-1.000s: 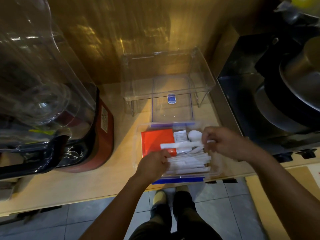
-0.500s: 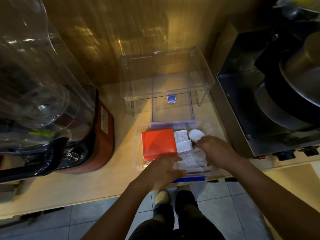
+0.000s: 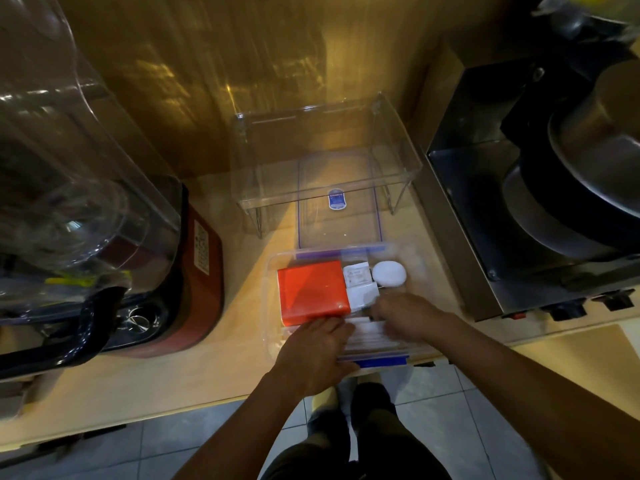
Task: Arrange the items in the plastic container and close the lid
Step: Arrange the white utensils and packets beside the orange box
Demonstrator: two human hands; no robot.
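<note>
A clear plastic container (image 3: 420, 268) with blue clips sits on the wooden counter near its front edge. Inside lie an orange-red packet (image 3: 311, 291), small white sachets (image 3: 356, 275), a round white item (image 3: 389, 274) and a pile of white wrapped sticks (image 3: 370, 336). My left hand (image 3: 313, 355) rests palm down on the near left part of the pile. My right hand (image 3: 403, 315) presses on the sticks from the right. The container's clear lid (image 3: 337, 216) with a blue label lies flat just behind it.
A clear acrylic riser (image 3: 325, 150) stands over the lid at the back. A blender with a red base (image 3: 194, 271) is on the left. A dark metal appliance (image 3: 519, 202) stands on the right. The counter edge runs just below the container.
Both hands have lowered a wrapped white stick held above the container onto the pile and now press flat on the sticks near the front.
</note>
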